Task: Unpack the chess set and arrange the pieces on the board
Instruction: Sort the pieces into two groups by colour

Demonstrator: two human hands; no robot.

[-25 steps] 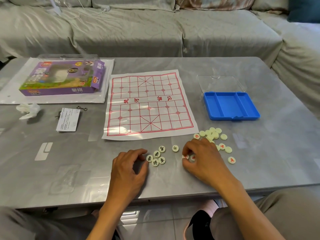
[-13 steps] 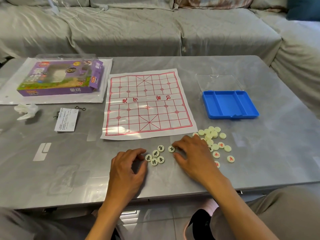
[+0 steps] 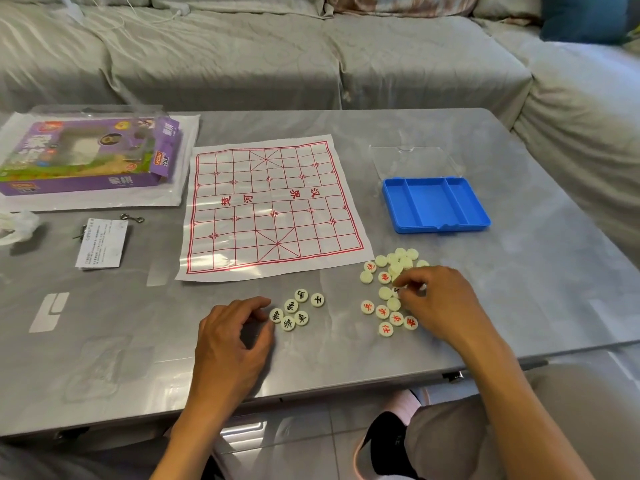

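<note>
Sorting explains the 2 clusters near the tabletop's front edge: your right hand pinches a piece from the mixed pile, your left hand rests loosely curled beside 6 black pieces; the board stays bare.

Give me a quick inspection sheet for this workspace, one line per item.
Surface: grey table, glossy.
Job's things: paper board flat, no pieces on it; black-marked pieces near left hand; unsorted pile at right; blue tray empty.
Clutter: purple box, leaflet, crumpled tissue.
Hands: left hand rests loosely curled beside black pieces; right hand pinching in the pile, piece hidden.
Cables: white cord on sofa.
Surroundings: covered sofa.
</note>
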